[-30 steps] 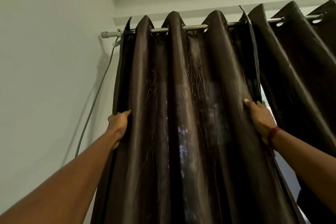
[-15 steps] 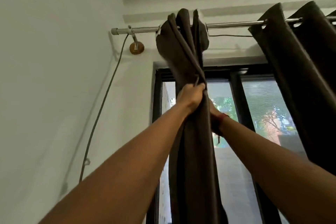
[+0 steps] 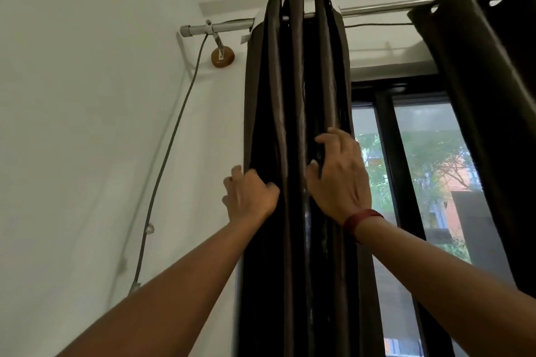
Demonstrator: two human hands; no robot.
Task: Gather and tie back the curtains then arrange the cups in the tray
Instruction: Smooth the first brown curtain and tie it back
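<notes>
The dark brown left curtain [image 3: 293, 95] hangs gathered in narrow upright folds from the metal rod [image 3: 385, 7]. My left hand [image 3: 249, 197] is at its left edge, with the fingers curled into the outer fold. My right hand [image 3: 339, 180], with a red band at the wrist, pinches the right-hand fold between thumb and fingers. The second dark curtain [image 3: 478, 72] hangs bunched at the right end of the rod. No cups or tray are in view.
A white wall fills the left side, with a grey cable [image 3: 171, 151] running down from the rod's bracket [image 3: 222, 56]. Behind the curtains is a dark-framed window [image 3: 385, 159] with trees and a brick building outside.
Half a second ago both hands were clasped together around the tightly bunched curtain. Now they are apart, one on each side, and the curtain hangs in straighter folds.
</notes>
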